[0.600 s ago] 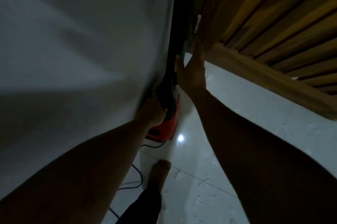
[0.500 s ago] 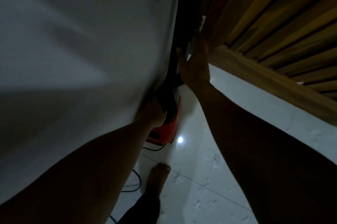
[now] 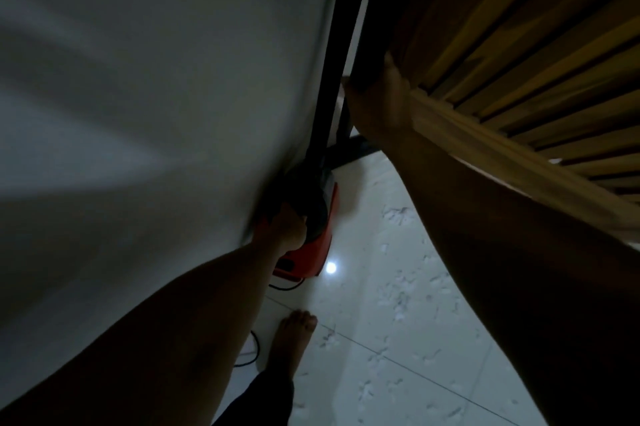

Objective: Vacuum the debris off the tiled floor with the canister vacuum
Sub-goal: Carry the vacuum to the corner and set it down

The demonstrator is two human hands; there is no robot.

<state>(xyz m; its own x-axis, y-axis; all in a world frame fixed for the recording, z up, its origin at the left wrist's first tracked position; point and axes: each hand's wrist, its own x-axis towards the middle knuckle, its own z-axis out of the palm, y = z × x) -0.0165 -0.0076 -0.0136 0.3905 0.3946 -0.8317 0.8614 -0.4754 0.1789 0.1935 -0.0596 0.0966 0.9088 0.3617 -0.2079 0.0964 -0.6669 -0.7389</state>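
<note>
The red canister vacuum (image 3: 306, 257) stands on the pale tiled floor (image 3: 374, 366), half hidden behind a big white mattress (image 3: 156, 96) tilted up on the left. My left hand (image 3: 285, 228) is curled on the mattress's lower edge, right above the vacuum. My right hand (image 3: 379, 106) is wrapped around the corner of a raised wooden slatted frame (image 3: 502, 86). Whitish debris (image 3: 396, 214) lies scattered over the tiles right of the vacuum. No hose or nozzle shows.
A black cord (image 3: 251, 353) runs over the floor from the vacuum past my bare foot (image 3: 294, 339). A dark upright post (image 3: 332, 79) and a dark floor bar (image 3: 349, 150) sit in the gap between mattress and frame. The room is dim.
My right hand went from a flat palm against the frame to a grip on its corner, higher up. The gap between mattress and frame has widened. My left hand stays on the mattress edge.
</note>
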